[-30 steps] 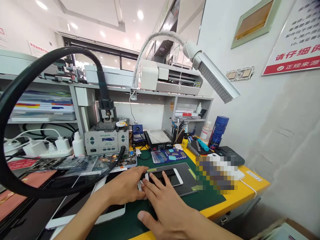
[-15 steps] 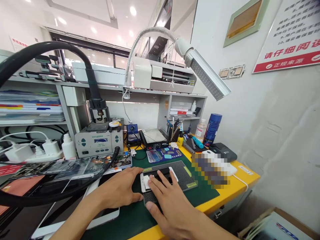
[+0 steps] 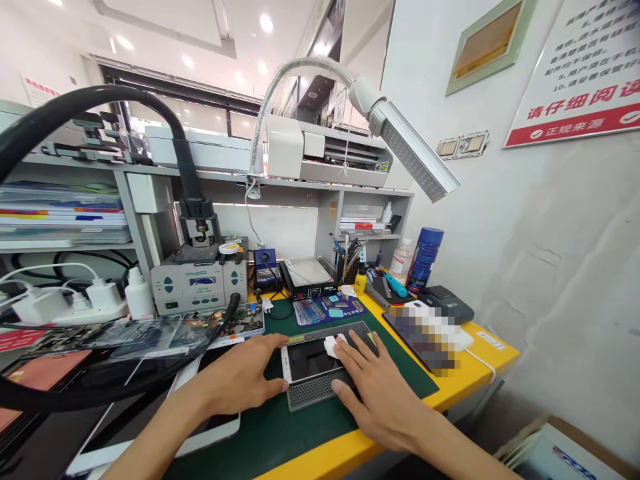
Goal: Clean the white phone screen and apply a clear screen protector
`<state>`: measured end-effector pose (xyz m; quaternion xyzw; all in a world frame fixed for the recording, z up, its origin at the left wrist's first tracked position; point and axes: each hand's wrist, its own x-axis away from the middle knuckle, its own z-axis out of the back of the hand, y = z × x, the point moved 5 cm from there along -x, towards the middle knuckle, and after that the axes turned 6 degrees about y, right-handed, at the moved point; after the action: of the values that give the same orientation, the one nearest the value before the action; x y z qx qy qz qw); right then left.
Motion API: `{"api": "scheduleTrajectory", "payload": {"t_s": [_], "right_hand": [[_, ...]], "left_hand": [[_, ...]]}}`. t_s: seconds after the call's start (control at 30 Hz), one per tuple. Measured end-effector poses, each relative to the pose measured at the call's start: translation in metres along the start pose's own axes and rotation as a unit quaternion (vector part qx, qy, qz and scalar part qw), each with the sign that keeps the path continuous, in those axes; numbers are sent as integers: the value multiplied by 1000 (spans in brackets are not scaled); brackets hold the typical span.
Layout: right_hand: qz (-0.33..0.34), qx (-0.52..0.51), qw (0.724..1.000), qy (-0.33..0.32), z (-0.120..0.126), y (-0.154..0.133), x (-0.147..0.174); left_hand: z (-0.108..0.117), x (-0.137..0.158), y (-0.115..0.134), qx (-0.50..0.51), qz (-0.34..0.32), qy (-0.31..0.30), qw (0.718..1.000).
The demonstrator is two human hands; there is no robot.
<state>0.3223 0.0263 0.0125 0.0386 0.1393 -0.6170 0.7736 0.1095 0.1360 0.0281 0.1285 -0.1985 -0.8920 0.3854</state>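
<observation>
A white-framed smartphone with a dark screen lies face up on a grey perforated pad. My left hand steadies the phone's left end, with the thumb and index finger at its two corners. Under the fingertips of my right hand is a small white cloth, pressed onto the screen toward its right end. My right fingers are stretched out over the cloth and cover the phone's right end. Beneath the pad lies a green mat.
A dark phone-like slab, partly blurred out, lies on the right. Behind the mat stand a heating plate and a grey soldering station. A black hose loops over tablets on the left. A lamp hangs above.
My right hand has slid the white cloth rightward along the screen, uncovering the phone's left and middle parts. My left hand stays at the phone's left end.
</observation>
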Motion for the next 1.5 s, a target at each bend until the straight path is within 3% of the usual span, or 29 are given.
{"api": "scheduleTrajectory", "payload": {"t_s": [0.33,0.7,1.0,1.17,1.5], "right_hand": [[-11,19,1000,1,7,5,7],[-27,10,1000,2,-4,5,12],[-32,-14,999,-22,-5,0,-1],[-17,-25,1000,-5,-9,-16,-12],[41,-96,994,-16,-16,-79,-27]], "left_hand": [[3,1,7,-11,5,-13,1000],[1,-1,5,-13,-13,5,1000],[-2,-2,2,-18,-24,7,1000],[-2,-2,2,-31,-17,8,999],[-1,-2,4,-24,-32,6,999]]}}
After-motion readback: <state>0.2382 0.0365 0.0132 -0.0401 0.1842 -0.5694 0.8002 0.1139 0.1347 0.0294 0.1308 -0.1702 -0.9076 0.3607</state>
